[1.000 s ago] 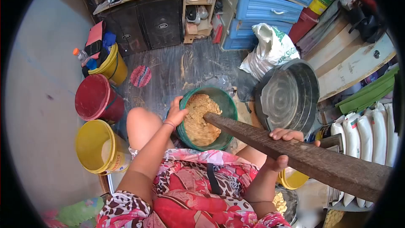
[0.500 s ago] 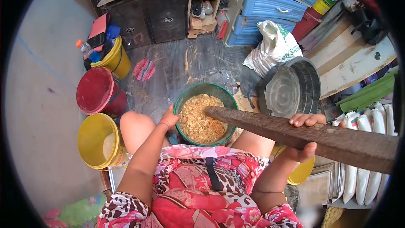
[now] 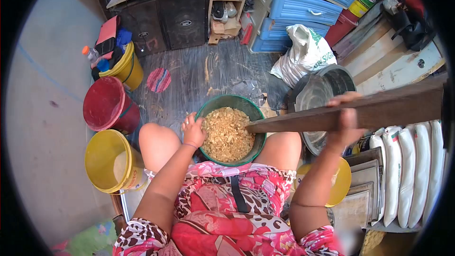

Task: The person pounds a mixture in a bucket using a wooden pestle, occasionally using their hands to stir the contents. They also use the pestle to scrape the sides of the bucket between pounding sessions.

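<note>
The green bucket (image 3: pixel 231 130) stands on the floor (image 3: pixel 204 73) between the person's knees, filled with coarse tan crumbs (image 3: pixel 227 132). The left hand (image 3: pixel 193 130) rests on the bucket's near-left rim, fingers curled loosely over the edge and touching the crumbs, holding the rim rather than any loose thing. The right hand (image 3: pixel 346 123) is closed tight around a long dark plank (image 3: pixel 350 111), thumb under and fingers over; the plank slants from the right down into the bucket, its lower end buried in the crumbs at the right side. Just right of the bucket, behind the plank, sits a metal tub (image 3: pixel 322 95) with a white sack (image 3: pixel 305 54) beyond it. To the left stand a red bucket (image 3: pixel 106 106) and a yellow bucket (image 3: pixel 106 161), close together, near the wall.
</note>
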Demonstrator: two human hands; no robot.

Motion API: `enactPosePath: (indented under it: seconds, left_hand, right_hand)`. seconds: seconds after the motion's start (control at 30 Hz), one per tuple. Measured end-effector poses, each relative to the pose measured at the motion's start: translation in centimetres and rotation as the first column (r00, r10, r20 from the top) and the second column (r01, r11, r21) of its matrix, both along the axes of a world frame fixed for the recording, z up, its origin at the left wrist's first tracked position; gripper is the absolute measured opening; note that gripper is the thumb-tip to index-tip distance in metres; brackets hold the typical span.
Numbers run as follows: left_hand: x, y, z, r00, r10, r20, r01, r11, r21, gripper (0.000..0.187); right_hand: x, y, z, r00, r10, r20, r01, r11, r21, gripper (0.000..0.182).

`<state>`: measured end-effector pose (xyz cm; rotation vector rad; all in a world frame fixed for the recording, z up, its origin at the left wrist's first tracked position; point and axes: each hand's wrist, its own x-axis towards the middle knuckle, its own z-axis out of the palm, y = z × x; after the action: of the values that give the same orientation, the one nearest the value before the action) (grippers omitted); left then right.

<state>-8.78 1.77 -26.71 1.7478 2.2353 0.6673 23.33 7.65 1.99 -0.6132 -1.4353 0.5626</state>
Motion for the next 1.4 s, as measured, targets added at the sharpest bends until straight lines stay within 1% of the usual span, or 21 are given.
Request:
enactPosePath:
  seconds: [0.07, 0.13, 0.2, 0.23, 0.33, 0.37, 0.43, 0.5, 0.57, 0.6, 0.67, 0.7, 0.77, 0.8, 0.87, 0.97, 1.1, 1.17, 1.2, 1.27, 1.4]
  left_hand:
    - [0.3, -0.1, 0.4, 0.998, -0.021, -0.065, 0.022, 1.000, 0.019, 0.039]
    - [0.9, 0.1, 0.1, 0.991, -0.034, -0.130, 0.039, 0.998, 0.041, 0.035]
    - [1.0, 0.7, -0.3, 0.913, -0.123, -0.389, 0.186, 0.974, 0.130, 0.027]
    - [1.2, 0.9, -0.3, 0.914, -0.114, -0.390, 0.180, 0.974, 0.136, 0.027]
    - [3.6, 0.5, 0.1, 0.890, -0.329, -0.316, 0.374, 0.923, 0.093, 0.022]
    - [4.3, 0.8, -0.6, 0.892, -0.326, -0.314, 0.372, 0.923, 0.095, 0.022]
    - [5.6, 1.5, -1.7, 0.912, -0.380, -0.152, 0.372, 0.925, -0.078, 0.021]
    - [6.7, 2.8, -1.7, 0.908, -0.389, -0.153, 0.384, 0.921, -0.060, 0.022]
    - [7.8, 4.8, -2.4, 0.906, -0.415, 0.078, 0.422, 0.882, -0.210, 0.023]
    - [8.5, 6.0, -2.6, 0.902, -0.424, 0.078, 0.431, 0.877, -0.212, 0.023]
    - [9.9, 8.4, -3.1, 0.847, -0.510, 0.153, 0.528, 0.771, -0.355, 0.028]
    - [10.6, 9.0, -4.6, 0.844, -0.514, 0.153, 0.532, 0.770, -0.353, 0.028]
    - [11.9, 9.0, -8.2, 0.710, -0.649, 0.273, 0.698, 0.700, -0.152, 0.026]
    - [11.9, 8.0, -8.9, 0.707, -0.647, 0.285, 0.700, 0.696, -0.157, 0.026]
    - [10.6, 6.2, -10.0, 0.746, -0.666, 0.010, 0.647, 0.721, -0.249, 0.033]
    - [6.2, 7.1, -8.0, 0.753, -0.641, 0.149, 0.638, 0.654, -0.406, 0.032]
    - [3.7, 7.9, -10.1, 0.799, -0.533, 0.279, 0.597, 0.645, -0.477, 0.033]
    - [4.3, 7.6, -9.5, 0.819, -0.269, 0.508, 0.545, 0.645, -0.537, 0.034]
    - [4.8, 7.0, -8.4, 0.819, -0.269, 0.507, 0.545, 0.640, -0.541, 0.034]
    - [6.4, 5.2, -5.7, 0.813, -0.568, 0.128, 0.567, 0.723, -0.395, 0.035]
    - [7.9, 4.9, -6.7, 0.728, -0.685, 0.020, 0.611, 0.636, -0.472, 0.034]
  right_hand:
    - [-3.7, 0.9, -3.5, 0.970, 0.133, -0.201, -0.127, 0.991, 0.046, 0.083]
    - [-3.8, 1.2, -3.2, 0.965, 0.152, -0.215, -0.145, 0.988, 0.049, 0.081]
    - [-4.0, 1.1, -3.1, 0.955, 0.149, -0.256, -0.143, 0.989, 0.041, 0.079]
    - [-3.9, 1.0, -3.1, 0.954, 0.157, -0.256, -0.150, 0.988, 0.046, 0.079]
    - [-3.1, -0.8, -3.0, 0.944, 0.086, -0.320, -0.094, 0.996, -0.009, 0.081]
    - [-2.8, -1.8, -3.0, 0.944, 0.088, -0.317, -0.096, 0.995, -0.008, 0.081]
    - [-2.0, -4.1, -2.6, 0.940, 0.091, -0.329, -0.087, 0.996, 0.027, 0.081]
    - [-1.4, -6.6, -1.1, 0.931, 0.139, -0.337, -0.126, 0.990, 0.059, 0.083]
    - [-1.0, -8.5, 0.1, 0.933, 0.139, -0.331, -0.116, 0.989, 0.090, 0.088]
    - [-0.8, -9.1, 0.4, 0.938, 0.129, -0.323, -0.105, 0.990, 0.093, 0.089]
    - [-0.5, -9.5, 0.3, 0.942, 0.119, -0.314, -0.090, 0.990, 0.105, 0.089]
    - [-0.4, -9.5, -0.1, 0.951, 0.127, -0.282, -0.099, 0.989, 0.111, 0.090]
    - [-0.6, -9.4, -0.4, 0.961, 0.134, -0.243, -0.110, 0.988, 0.107, 0.091]
    - [-0.9, -9.6, -0.4, 0.960, 0.122, -0.251, -0.097, 0.989, 0.111, 0.091]
    - [-0.7, -9.5, -0.3, 0.961, 0.104, -0.257, -0.080, 0.991, 0.105, 0.091]
    - [0.0, -8.9, -0.5, 0.954, 0.147, -0.260, -0.114, 0.984, 0.140, 0.091]
    - [0.2, -7.7, -1.2, 0.951, 0.151, -0.271, -0.127, 0.986, 0.106, 0.090]
    - [0.3, -7.6, -1.6, 0.952, 0.076, -0.296, -0.054, 0.995, 0.084, 0.088]
    - [0.4, -7.6, -1.7, 0.952, 0.071, -0.299, -0.050, 0.996, 0.079, 0.088]
    - [0.6, -7.3, -1.6, 0.946, 0.102, -0.307, -0.078, 0.993, 0.088, 0.087]
    - [0.5, -6.7, -1.8, 0.944, 0.123, -0.305, -0.106, 0.992, 0.071, 0.088]
